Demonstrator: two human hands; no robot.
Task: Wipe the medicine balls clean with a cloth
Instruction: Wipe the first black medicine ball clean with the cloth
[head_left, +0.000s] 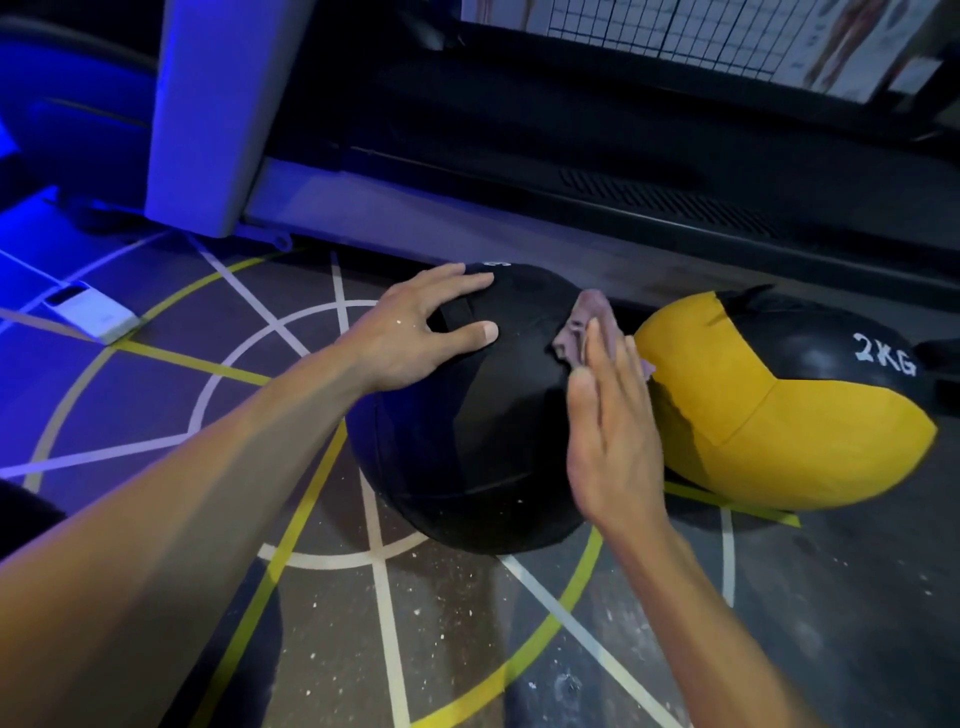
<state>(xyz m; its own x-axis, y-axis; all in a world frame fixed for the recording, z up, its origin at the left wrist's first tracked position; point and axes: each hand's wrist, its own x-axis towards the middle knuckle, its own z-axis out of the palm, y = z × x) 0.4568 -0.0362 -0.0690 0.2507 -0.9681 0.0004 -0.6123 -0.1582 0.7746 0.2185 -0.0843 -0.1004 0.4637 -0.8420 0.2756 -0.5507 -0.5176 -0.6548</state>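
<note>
Head view shows the black medicine ball (483, 415) on the floor straight ahead between both hands, the left hand (415, 332) spread flat on its top-left while the right hand (613, 431), nearer the yellow-and-black ball (769, 415), presses the cloth (582, 322) flat-fingered against its right flank.

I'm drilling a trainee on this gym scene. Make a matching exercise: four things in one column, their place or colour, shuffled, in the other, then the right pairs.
Things
1. black medicine ball
2. cloth
3. yellow and black ball
4. white device

Descriptions
A. marked 2KG
B. under the left hand
C. on the floor, far left
D. pressed by the right hand

Pairs: 1-B, 2-D, 3-A, 4-C
</note>
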